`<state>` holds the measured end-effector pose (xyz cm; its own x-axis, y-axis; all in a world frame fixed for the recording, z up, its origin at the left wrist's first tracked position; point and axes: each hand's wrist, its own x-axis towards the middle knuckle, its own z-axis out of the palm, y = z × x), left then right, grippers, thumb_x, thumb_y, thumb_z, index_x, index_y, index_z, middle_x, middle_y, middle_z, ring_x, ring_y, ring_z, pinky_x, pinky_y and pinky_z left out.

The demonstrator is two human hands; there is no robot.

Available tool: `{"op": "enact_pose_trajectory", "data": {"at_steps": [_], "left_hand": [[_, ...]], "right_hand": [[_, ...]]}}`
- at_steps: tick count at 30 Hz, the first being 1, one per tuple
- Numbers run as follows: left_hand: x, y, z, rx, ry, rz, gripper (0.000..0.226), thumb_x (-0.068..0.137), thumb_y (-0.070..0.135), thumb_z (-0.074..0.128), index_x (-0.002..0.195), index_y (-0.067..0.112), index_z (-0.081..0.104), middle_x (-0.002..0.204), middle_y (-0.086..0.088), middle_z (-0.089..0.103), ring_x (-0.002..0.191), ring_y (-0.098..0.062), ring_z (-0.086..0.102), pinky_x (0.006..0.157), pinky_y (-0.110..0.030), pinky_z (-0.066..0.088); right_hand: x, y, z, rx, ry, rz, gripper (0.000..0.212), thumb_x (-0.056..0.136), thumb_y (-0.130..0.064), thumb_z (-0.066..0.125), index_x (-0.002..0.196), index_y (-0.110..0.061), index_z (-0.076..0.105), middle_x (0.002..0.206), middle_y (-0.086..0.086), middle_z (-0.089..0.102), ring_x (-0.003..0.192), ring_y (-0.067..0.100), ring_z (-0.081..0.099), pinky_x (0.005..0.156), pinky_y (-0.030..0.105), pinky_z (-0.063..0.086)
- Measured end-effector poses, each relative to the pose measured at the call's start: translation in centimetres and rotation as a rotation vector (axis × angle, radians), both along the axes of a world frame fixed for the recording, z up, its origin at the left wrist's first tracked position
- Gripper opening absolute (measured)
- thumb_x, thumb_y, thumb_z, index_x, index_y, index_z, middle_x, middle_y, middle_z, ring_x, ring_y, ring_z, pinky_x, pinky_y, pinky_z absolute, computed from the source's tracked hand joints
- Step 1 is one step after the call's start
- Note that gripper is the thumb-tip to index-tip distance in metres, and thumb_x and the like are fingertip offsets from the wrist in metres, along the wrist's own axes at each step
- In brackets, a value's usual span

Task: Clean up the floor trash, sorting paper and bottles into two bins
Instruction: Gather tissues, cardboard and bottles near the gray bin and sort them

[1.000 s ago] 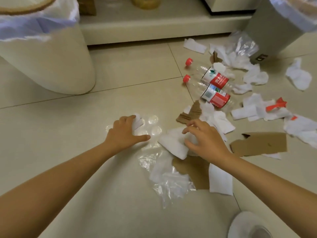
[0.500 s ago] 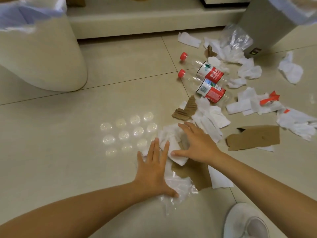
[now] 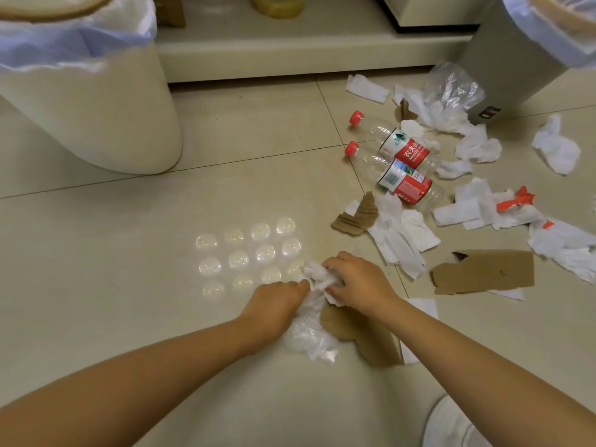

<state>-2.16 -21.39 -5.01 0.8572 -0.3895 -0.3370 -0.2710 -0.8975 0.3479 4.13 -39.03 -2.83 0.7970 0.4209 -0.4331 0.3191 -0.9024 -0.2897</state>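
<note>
Both hands gather litter on the beige tiled floor (image 3: 96,285): the right hand (image 3: 358,282) curls its fingers around a crumpled white paper wad (image 3: 314,272), the left hand (image 3: 274,304) bunching clear plastic film (image 3: 309,337) just beside it. Compacting paper apart from film would sort cleanly. Left fingertips are hidden; both lined bins are cropped.

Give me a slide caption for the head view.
Both hands, left hand and right hand, gather crumpled white tissue paper on the beige tiled floor.

Red-capped bottles (image 3: 404,150), white paper (image 3: 403,237)
</note>
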Motion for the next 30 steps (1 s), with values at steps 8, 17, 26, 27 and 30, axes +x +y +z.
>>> {"op": "enact_pose_trajectory", "data": {"at_steps": [8, 17, 26, 27, 30], "left_hand": [[3.9, 7.2, 1.4, 0.09, -0.063, 0.235, 0.026, 0.085, 0.021, 0.053, 0.111, 0.024, 0.055, 0.1, -0.002, 0.065, 0.09, -0.026, 0.059, 0.066, -0.029, 0.037], [6.8, 10.8, 6.4, -0.096, -0.258, 0.499, 0.046, 0.086, 0.03, 0.061, 0.128, 0.03, 0.041, 0.092, -0.003, 0.066, 0.073, -0.025, 0.053, 0.06, -0.031, 0.038], [9.8, 16.3, 14.4, -0.227, -0.445, 0.63, 0.013, 0.087, 0.024, 0.058, 0.096, 0.024, 0.068, 0.094, -0.001, 0.066, 0.085, -0.025, 0.061, 0.072, -0.037, 0.051], [10.4, 17.1, 15.7, -0.276, -0.489, 0.642, 0.016, 0.088, 0.024, 0.059, 0.1, 0.021, 0.069, 0.097, -0.002, 0.066, 0.086, -0.023, 0.061, 0.074, -0.036, 0.05], [12.1, 19.6, 19.8, -0.311, -0.685, 0.69, 0.017, 0.083, 0.023, 0.06, 0.097, 0.018, 0.067, 0.09, 0.001, 0.063, 0.083, -0.018, 0.057, 0.066, -0.03, 0.042]], "right_hand": [[2.2, -2.1, 1.4, 0.262, -0.11, -0.229, 0.026, 0.084, -0.025, 0.067, 0.11, -0.023, 0.067, 0.106, -0.004, 0.065, 0.088, 0.015, 0.058, 0.076, 0.034, 0.05], [4.6, 1.0, 5.3, 0.447, -0.229, -0.208, 0.034, 0.084, -0.027, 0.066, 0.118, -0.028, 0.059, 0.108, -0.009, 0.065, 0.083, 0.01, 0.059, 0.071, 0.027, 0.051], [8.1, 9.4, 11.3, 0.557, -0.376, -0.054, 0.022, 0.083, -0.022, 0.067, 0.105, -0.027, 0.065, 0.097, -0.009, 0.059, 0.074, 0.011, 0.054, 0.066, 0.027, 0.048], [8.7, 10.5, 12.3, 0.573, -0.394, -0.031, 0.021, 0.084, -0.023, 0.067, 0.105, -0.026, 0.065, 0.098, -0.009, 0.057, 0.074, 0.011, 0.053, 0.064, 0.023, 0.046], [10.9, 14.1, 15.6, 0.667, -0.447, 0.018, 0.022, 0.085, -0.023, 0.067, 0.106, -0.022, 0.065, 0.101, -0.006, 0.055, 0.075, 0.011, 0.054, 0.068, 0.032, 0.052]]}}
